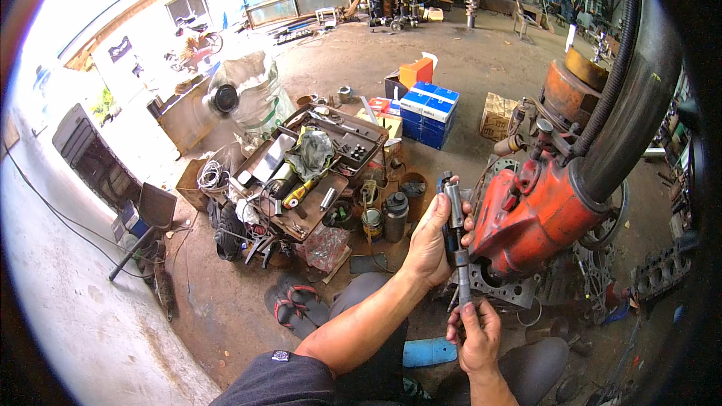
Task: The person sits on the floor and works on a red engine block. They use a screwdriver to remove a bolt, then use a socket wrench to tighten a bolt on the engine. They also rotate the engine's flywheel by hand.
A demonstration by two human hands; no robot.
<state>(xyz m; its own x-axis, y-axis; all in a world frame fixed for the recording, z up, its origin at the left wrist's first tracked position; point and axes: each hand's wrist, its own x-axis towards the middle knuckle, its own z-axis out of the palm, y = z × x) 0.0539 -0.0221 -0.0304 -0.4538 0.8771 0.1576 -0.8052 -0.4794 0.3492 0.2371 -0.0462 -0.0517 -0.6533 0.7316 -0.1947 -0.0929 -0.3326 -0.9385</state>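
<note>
Over my lap I hold what looks like a micrometer, nearly upright, with a dark bluish frame. My left hand is closed around its upper part, thumb along one side and fingertips showing on the other. A shiny metal cylinder sits there between thumb and fingers; whether it belongs to the tool I cannot tell. My right hand grips the lower end with thumb and fingers. Just beyond the tool stands a red machine head above a metal engine block.
A thick dark column rises at the right. Left of my hands, a low bench carries several tools and a grey cloth. A dark bottle, blue boxes and sandals are on the floor. A white wall bounds the left.
</note>
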